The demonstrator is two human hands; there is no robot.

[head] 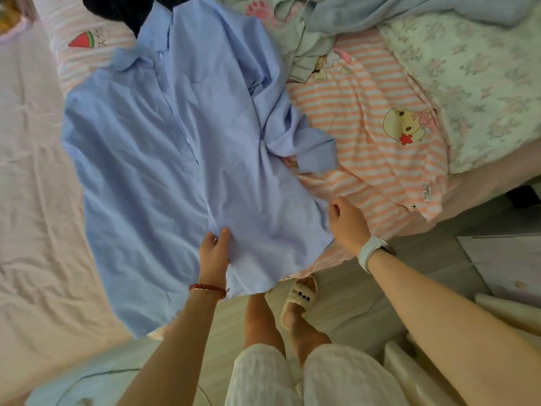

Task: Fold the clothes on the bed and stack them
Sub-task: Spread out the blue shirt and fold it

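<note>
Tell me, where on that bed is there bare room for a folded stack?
Free: the pale pink sheet left of the blue shirt, running to the watermelon pillow. Crowded: the right side, where the striped cartoon garment, a green one and floral bedding overlap.

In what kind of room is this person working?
Most likely a home bedroom: a blue shirt lies spread on a bed, a cartoon-print striped bedcover lies beside it, and the person wears a house slipper.
</note>
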